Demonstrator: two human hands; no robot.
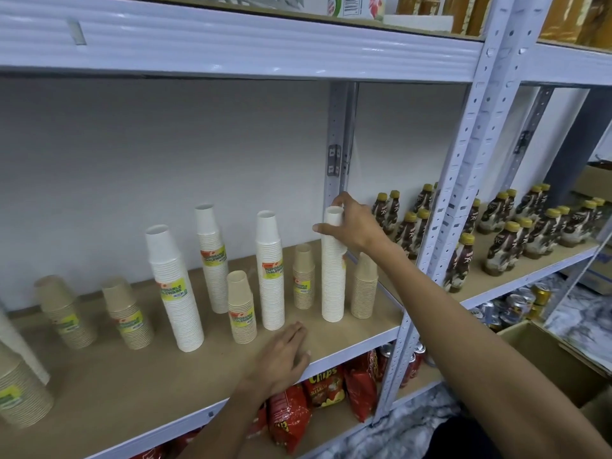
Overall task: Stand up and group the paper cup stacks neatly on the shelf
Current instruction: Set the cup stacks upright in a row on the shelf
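Observation:
Several wrapped paper cup stacks stand upright on the brown shelf board (139,392). My right hand (352,225) grips the top of a tall white stack (332,279) at the shelf's right end. To its left stand another tall white stack (271,273), a white one further back (212,260) and a leaning white one (174,289). Short brown stacks sit among them: one in front (241,309), one behind (304,276), one at the far right (364,286), two at the left (127,314) (66,313). My left hand (281,359) rests flat on the shelf's front edge, holding nothing.
A brown stack (20,392) sits at the near left corner. The white upright post (443,207) bounds the shelf on the right; brown bottles with yellow caps (516,226) fill the neighbouring shelf. Red chip bags (324,392) and cans lie below. A cardboard box (543,356) stands lower right.

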